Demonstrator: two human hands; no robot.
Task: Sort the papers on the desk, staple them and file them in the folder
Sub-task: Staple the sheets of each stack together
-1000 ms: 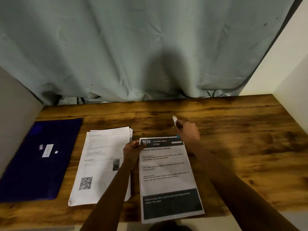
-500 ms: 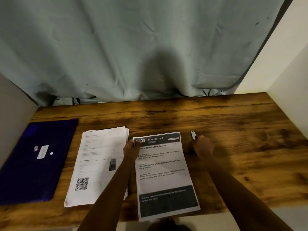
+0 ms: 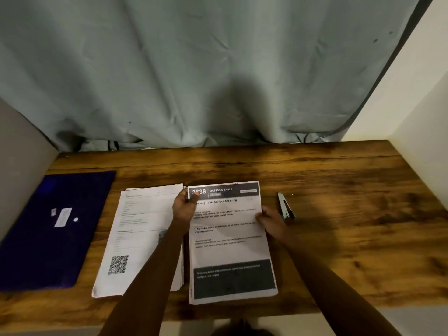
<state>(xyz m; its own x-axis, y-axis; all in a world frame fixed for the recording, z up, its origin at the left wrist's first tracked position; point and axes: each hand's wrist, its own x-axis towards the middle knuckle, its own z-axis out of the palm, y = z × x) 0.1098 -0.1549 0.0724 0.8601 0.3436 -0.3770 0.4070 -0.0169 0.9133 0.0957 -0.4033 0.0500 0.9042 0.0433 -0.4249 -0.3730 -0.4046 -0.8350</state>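
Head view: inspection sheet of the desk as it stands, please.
Surface: wooden desk, dark-stained patches.
Job's things: blue folder lying flat far left; paper pile beside it; Dressing Table sheets centre; stapler lying right of them.
Clutter: nothing seen.
Hands: left hand pinches the sheets' top left corner; right hand at their right edge, grip unclear.
Cables: dark cords at the foot of the curtain.
Surroundings: curtain along the back, walls either side.
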